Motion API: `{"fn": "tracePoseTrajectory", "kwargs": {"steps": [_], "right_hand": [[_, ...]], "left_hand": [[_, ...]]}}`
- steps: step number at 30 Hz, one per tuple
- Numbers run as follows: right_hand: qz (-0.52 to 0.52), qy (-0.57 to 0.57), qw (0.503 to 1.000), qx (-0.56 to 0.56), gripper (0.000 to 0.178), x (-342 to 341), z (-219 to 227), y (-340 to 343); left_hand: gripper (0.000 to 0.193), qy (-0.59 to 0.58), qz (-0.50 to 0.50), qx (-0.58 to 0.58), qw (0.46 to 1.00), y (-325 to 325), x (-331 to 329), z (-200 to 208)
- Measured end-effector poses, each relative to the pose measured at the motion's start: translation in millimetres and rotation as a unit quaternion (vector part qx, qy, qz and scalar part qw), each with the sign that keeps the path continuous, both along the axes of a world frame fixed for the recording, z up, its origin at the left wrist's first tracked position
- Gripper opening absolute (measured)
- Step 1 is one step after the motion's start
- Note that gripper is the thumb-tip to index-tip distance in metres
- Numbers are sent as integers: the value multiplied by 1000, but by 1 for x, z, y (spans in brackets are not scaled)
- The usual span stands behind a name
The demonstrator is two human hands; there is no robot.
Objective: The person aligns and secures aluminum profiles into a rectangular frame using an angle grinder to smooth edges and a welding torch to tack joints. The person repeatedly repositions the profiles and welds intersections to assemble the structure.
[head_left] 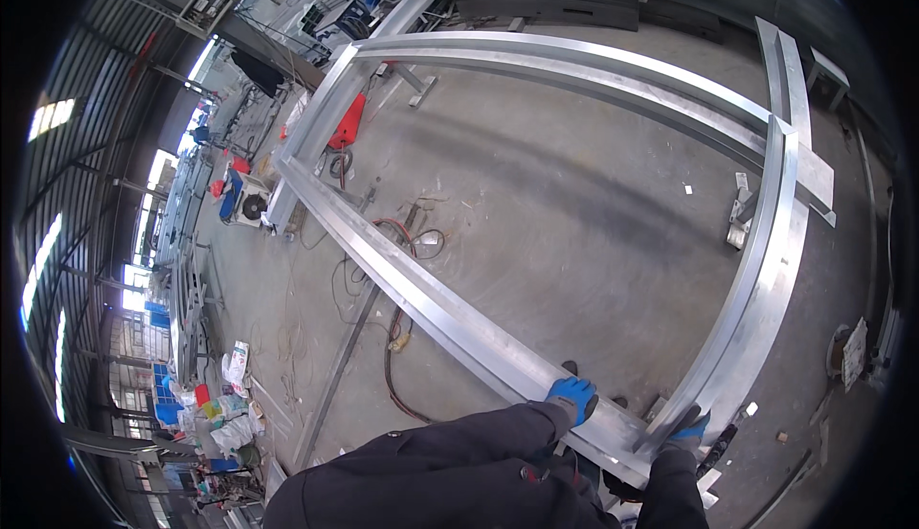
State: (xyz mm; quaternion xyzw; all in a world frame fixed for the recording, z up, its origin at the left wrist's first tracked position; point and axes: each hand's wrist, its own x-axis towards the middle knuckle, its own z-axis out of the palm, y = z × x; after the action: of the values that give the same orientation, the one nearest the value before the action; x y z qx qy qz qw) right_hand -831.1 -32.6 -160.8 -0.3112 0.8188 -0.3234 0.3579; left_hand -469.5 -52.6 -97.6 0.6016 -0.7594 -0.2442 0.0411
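A large rectangular frame of silvery metal beams [421, 285] lies raised above the floor in front of me. My left hand [573, 399], in a blue and dark work glove, is closed over the near beam a short way from the near right corner. At that corner my right hand [687, 427], gloved the same way, grips the raised edge of the right beam [766, 270]. Its fingers are partly hidden by the sleeve and the beam. Both dark-sleeved forearms come in from the lower edge.
Hoses and cables [391, 337] trail over the concrete floor left of the near beam. A red cone-like object [348, 123] stands inside the far left corner. Bags and scraps [230, 414] are heaped at the left. Metal supports [742, 213] stand under the right side.
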Motion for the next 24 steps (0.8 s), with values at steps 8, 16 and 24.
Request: {"fn": "tracePoseTrajectory", "kwargs": {"steps": [8, 16, 24], "right_hand": [[-10, 39, 996, 74, 86, -4, -20, 3], [-11, 8, 1000, 25, 87, 7, 1, -3], [-3, 25, 999, 46, 81, 10, 3, -7]], "left_hand": [[32, -36, -4, 72, 997, -8, 0, 6], [33, -29, 4, 53, 998, -8, 0, 7], [33, -37, 16, 46, 998, -13, 5, 11]]}}
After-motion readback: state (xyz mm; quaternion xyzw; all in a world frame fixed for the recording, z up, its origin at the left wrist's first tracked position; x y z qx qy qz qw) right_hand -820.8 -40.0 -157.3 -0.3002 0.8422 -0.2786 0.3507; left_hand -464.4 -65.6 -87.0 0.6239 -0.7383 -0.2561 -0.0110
